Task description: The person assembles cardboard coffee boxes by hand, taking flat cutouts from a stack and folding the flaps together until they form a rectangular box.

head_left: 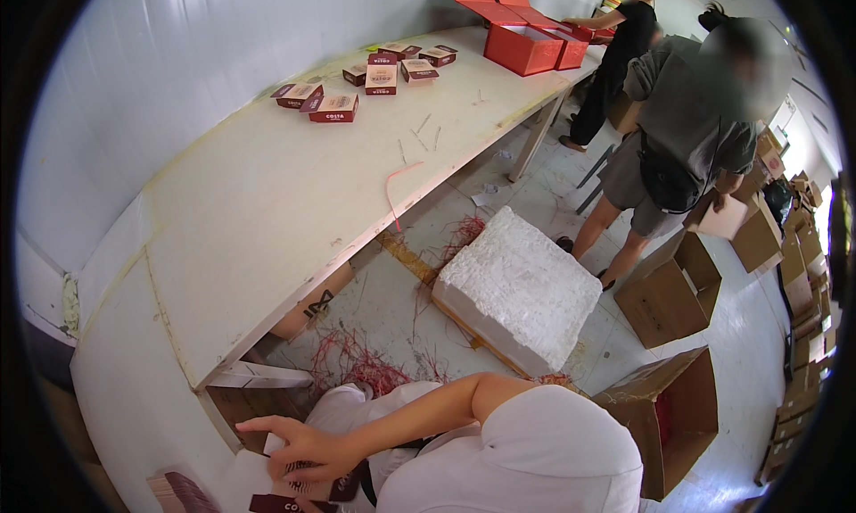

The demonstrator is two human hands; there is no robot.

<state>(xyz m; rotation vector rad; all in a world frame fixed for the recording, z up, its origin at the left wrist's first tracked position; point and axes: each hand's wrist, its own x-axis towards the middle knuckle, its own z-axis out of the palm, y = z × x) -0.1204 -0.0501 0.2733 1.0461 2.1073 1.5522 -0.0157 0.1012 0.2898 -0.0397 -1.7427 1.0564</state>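
Observation:
My right hand reaches across at the lower left. One finger points outward while the others bend over a small maroon-and-cream carton, which they grip. A white flap or panel shows beside that carton. Only a sliver of skin appears below it at the bottom edge, perhaps my left hand; its fingers are hidden. Several flat maroon-and-cream card pieces lie close by on the left. Farther along the long white table stand several small cartons of the same colours.
Red lidded boxes stand at the table's far end, near two people. A white foam block is on the floor, with open brown boxes to its right. Tangled red strands lie under the table edge.

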